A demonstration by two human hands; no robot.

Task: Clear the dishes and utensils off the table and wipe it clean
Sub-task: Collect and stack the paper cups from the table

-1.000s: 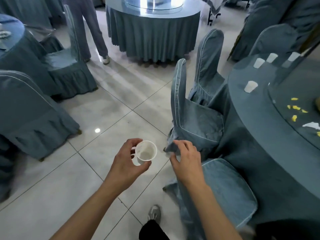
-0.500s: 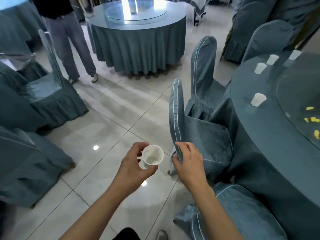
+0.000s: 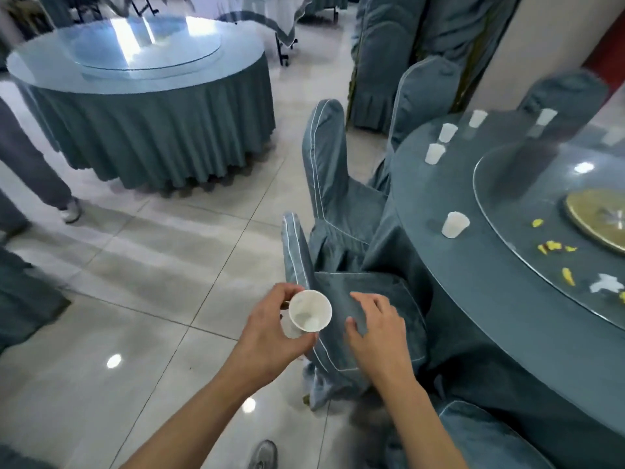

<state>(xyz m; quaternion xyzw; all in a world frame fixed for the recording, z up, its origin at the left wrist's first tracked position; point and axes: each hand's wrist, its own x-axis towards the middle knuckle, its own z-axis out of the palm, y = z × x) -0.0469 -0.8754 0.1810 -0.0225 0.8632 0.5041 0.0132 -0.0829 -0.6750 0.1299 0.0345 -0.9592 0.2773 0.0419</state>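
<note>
My left hand (image 3: 270, 336) holds a white paper cup (image 3: 309, 314), mouth tilted toward me, low over the floor beside a covered chair. My right hand (image 3: 375, 328) lies with spread fingers on that chair's back (image 3: 372, 289), holding nothing. To the right stands the round blue table (image 3: 473, 265). Several white cups stand on it: one near its left edge (image 3: 455, 225), others farther back (image 3: 434, 153) (image 3: 447, 132) (image 3: 477, 118) (image 3: 545, 116). Yellow scraps (image 3: 554, 247) and a white scrap (image 3: 607, 284) litter its glass turntable (image 3: 517, 184).
A second covered chair (image 3: 329, 170) is tucked against the table beyond the first, and a third (image 3: 426, 96) behind it. Another round table (image 3: 145, 106) with a glass turntable stands at back left. A person's legs (image 3: 37, 170) are at the left edge. Tiled floor lies between.
The view has swung right toward the table. My right hand has let go of the chair back's edge and now rests flat on it. My left hand keeps the cup.
</note>
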